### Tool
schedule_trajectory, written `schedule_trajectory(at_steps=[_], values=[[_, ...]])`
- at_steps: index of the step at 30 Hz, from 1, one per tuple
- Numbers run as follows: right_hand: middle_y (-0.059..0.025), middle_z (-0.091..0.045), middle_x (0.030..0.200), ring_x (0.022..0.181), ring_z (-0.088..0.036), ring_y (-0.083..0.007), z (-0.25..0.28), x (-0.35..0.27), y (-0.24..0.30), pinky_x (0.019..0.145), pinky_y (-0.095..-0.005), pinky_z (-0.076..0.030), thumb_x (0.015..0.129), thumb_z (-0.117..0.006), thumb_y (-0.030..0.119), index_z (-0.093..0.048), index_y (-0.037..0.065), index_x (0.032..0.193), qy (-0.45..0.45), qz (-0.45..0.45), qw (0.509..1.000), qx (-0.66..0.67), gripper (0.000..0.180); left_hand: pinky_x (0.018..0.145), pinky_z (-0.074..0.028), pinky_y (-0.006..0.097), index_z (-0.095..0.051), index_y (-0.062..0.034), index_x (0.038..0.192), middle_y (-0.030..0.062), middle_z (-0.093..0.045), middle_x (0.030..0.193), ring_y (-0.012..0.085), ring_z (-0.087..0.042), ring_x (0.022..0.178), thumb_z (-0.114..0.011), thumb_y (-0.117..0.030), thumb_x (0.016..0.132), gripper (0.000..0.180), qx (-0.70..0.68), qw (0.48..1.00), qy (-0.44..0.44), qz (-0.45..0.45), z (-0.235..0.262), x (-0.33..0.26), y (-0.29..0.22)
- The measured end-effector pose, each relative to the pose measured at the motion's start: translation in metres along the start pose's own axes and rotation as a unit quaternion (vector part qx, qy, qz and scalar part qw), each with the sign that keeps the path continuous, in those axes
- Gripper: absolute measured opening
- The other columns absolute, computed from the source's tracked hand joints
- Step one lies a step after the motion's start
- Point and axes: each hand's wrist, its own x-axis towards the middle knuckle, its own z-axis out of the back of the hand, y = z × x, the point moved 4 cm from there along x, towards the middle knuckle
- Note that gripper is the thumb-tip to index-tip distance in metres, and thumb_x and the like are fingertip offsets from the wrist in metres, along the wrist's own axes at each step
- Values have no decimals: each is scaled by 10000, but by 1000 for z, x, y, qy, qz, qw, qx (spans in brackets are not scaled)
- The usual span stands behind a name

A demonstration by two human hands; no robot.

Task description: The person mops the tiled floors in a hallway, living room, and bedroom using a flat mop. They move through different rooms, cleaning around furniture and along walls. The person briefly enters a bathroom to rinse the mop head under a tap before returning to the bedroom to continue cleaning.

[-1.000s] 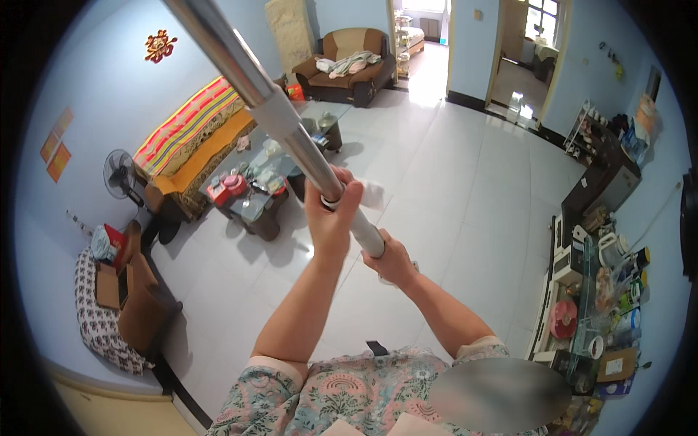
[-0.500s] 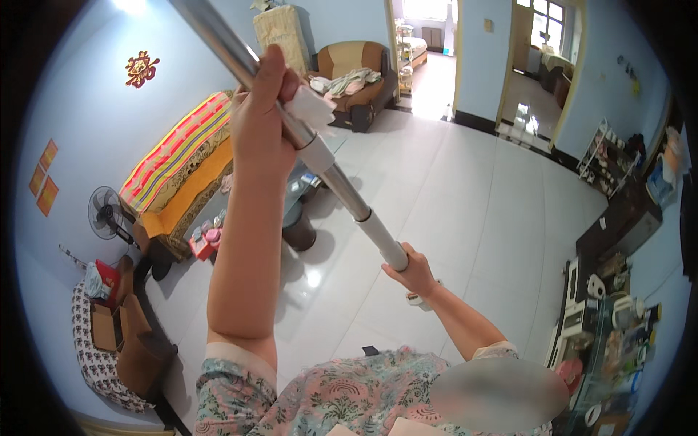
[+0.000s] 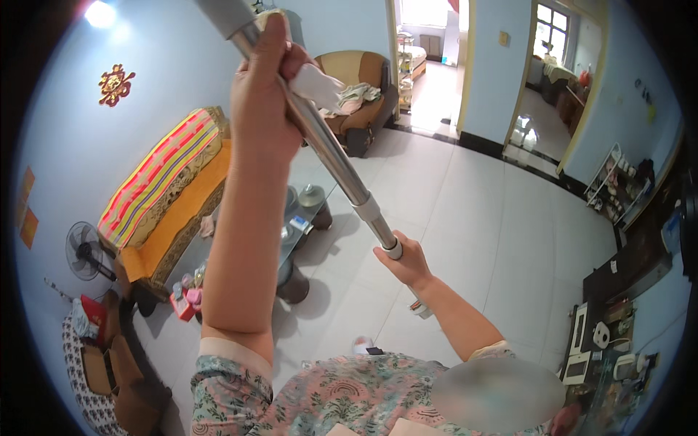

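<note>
A silver telescopic pole (image 3: 336,158) slants from the top left down toward the middle. My left hand (image 3: 265,102) is raised and wrapped around its upper part, thumb pointing up along it. Bunched in the same hand, against the pole, is a white cloth or tissue (image 3: 318,87). Lower down, my right hand (image 3: 406,263) grips the pole just beneath a pale collar. A short bit of the pole's lower end shows below that hand. The pole's top runs out of view.
On the left are a sofa (image 3: 171,207) with a striped cover, a standing fan (image 3: 89,251) and a glass coffee table (image 3: 287,243). An armchair (image 3: 356,69) with clothes stands at the back. Right: a shoe rack (image 3: 618,182) and a cabinet (image 3: 629,258). White tiles (image 3: 451,196) cover the floor.
The pole's collars have shifted down toward my right hand, and a thicker grey section now shows above my left hand. My right hand is slightly higher. The view has turned a little.
</note>
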Motion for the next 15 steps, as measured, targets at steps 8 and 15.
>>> schedule_trajectory(at_steps=[8, 15], values=[[-74, -489, 555, 495, -422, -220, 13, 188, -38, 509, -308, -394, 762, -652, 151, -487, 41, 729, -41, -44, 996, 61, 202, 496, -400, 267, -475, -103, 731, -6, -422, 611, 118, -465, 596, -548, -321, 880, 274, 37, 994, 100, -11, 41, 139, 129], [-117, -551, 616, 553, -515, -297, 66, 333, -116, 553, -359, -430, 739, -674, 206, -513, 38, 820, -112, -21, 993, -17, 247, 707, -393, 236, -514, -39, 950, 21, -533, 840, 95, -492, 800, -618, -247, 830, 261, 173, 971, 134, 94, 66, 211, 323]])
